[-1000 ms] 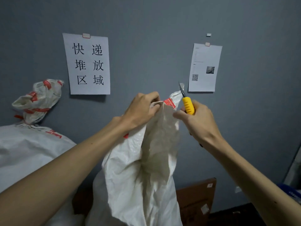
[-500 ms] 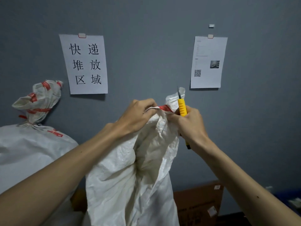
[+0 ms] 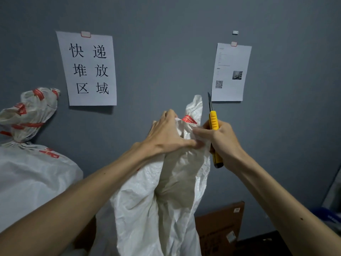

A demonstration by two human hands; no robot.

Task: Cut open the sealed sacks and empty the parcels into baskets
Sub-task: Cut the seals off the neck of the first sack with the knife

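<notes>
Against a grey wall (image 3: pixel 166 24), the left hand (image 3: pixel 166 133) clenches the sack (image 3: pixel 156 209) neck to steady it, while the right hand (image 3: pixel 221 139), fingers wrapped round a knife (image 3: pixel 214 122), keeps the blade upward, clear of the cloth.

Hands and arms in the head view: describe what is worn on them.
Nothing is worn. The left hand and right hand are bare: no gloves, rings, watch or bracelets show. Both forearms are bare too, with no sleeves reaching into view.

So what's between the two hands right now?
In the head view, the sack's bunched neck with red tape lies between left hand and right hand.
</notes>
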